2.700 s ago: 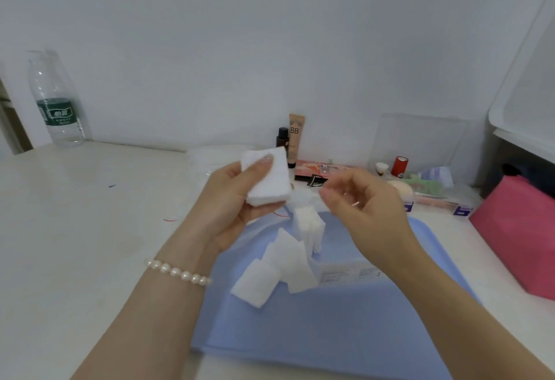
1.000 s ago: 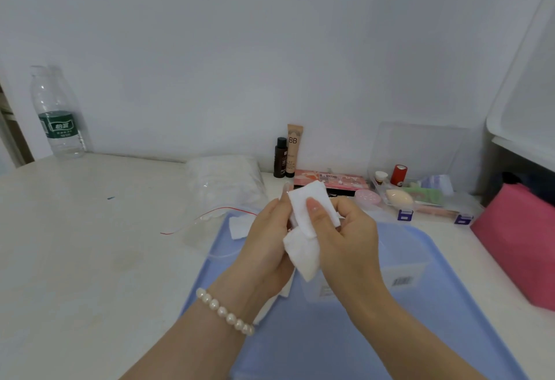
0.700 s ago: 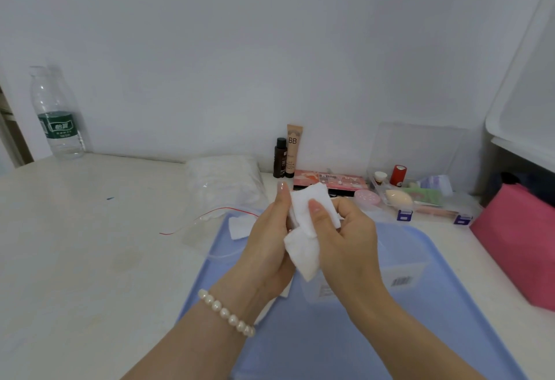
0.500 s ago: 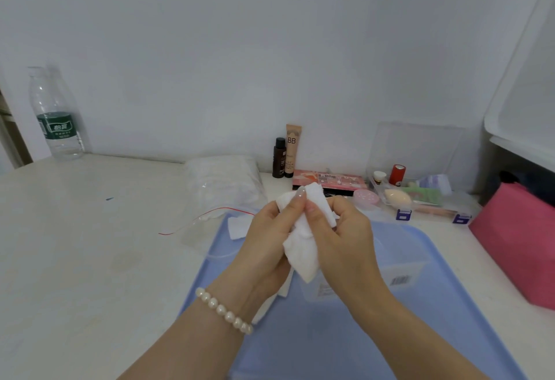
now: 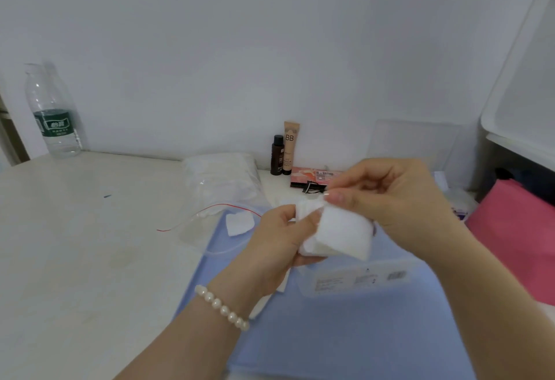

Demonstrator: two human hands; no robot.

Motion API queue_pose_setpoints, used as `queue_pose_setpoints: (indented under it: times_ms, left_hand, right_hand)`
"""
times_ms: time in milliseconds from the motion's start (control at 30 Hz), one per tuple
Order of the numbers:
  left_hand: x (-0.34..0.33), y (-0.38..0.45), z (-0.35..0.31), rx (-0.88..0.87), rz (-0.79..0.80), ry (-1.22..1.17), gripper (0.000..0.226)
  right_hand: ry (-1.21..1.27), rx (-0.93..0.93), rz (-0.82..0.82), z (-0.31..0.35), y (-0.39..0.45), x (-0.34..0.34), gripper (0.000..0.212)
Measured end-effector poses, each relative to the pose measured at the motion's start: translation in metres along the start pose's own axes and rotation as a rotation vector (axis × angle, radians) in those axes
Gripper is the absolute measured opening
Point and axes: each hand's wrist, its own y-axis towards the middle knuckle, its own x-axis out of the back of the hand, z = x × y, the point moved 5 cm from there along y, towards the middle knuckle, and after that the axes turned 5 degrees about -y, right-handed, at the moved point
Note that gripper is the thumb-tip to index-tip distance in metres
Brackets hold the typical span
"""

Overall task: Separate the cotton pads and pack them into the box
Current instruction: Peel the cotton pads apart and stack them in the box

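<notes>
The left hand (image 5: 280, 240) gripped a wad of cotton pads (image 5: 312, 241) while the right hand (image 5: 387, 196) pinched one pad's (image 5: 345, 231) top edge; light, soft and clingy, they probably peeled best by a corner.

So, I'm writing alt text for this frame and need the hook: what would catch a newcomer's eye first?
In the middle, the left hand with a pearl bracelet and the right hand hold white square cotton pads above a flat pale blue tray. A bright pink bag stands out at the right edge, and a clear plastic water bottle with a green label stands far left by the wall.
</notes>
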Motion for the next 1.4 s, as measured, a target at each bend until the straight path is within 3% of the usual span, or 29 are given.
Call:
queue_pose_setpoints:
  times_ms: [200, 533, 733, 900, 1000, 1133, 1233, 1300, 1400]
  left_hand:
    - [-0.007, -0.003, 0.002, 0.016, 0.122, 0.091, 0.014]
    - [-0.008, -0.005, 0.0, 0.06, 0.088, 0.047, 0.036]
    - [-0.011, -0.006, 0.0, 0.1, 0.099, 0.017, 0.067]
    - [-0.01, -0.008, -0.001, 0.019, 0.147, 0.148, 0.046]
    - [-0.004, -0.008, -0.004, 0.011, 0.157, 0.135, 0.047]
    - [0.009, -0.008, -0.02, -0.053, 0.101, 0.128, 0.054]
    - [0.037, -0.006, -0.042, -0.177, -0.044, 0.079, 0.05]
    - [0.056, -0.006, -0.054, -0.222, -0.132, 0.045, 0.049]
    - [0.071, -0.006, -0.059, -0.229, -0.197, 0.007, 0.036]
  right_hand:
    - [-0.032, 0.035, 0.032, -0.01, 0.004, -0.015, 0.015]
    - [-0.047, 0.013, -0.016, -0.017, 0.004, -0.013, 0.026]
    - [-0.109, -0.036, -0.062, -0.024, 0.004, -0.013, 0.021]
    - [-0.145, -0.048, -0.05, -0.029, 0.006, -0.017, 0.026]
    - [-0.146, -0.03, -0.043, -0.029, 0.006, -0.019, 0.022]
    - [-0.047, 0.066, -0.279, -0.028, 0.005, -0.015, 0.014]
    - [-0.05, 0.096, -0.379, -0.032, 0.0, -0.02, 0.023]
    - [-0.309, 0.169, -0.298, -0.03, -0.002, -0.037, 0.022]
    - [-0.906, 0.174, 0.169, -0.041, -0.009, -0.092, 0.015]
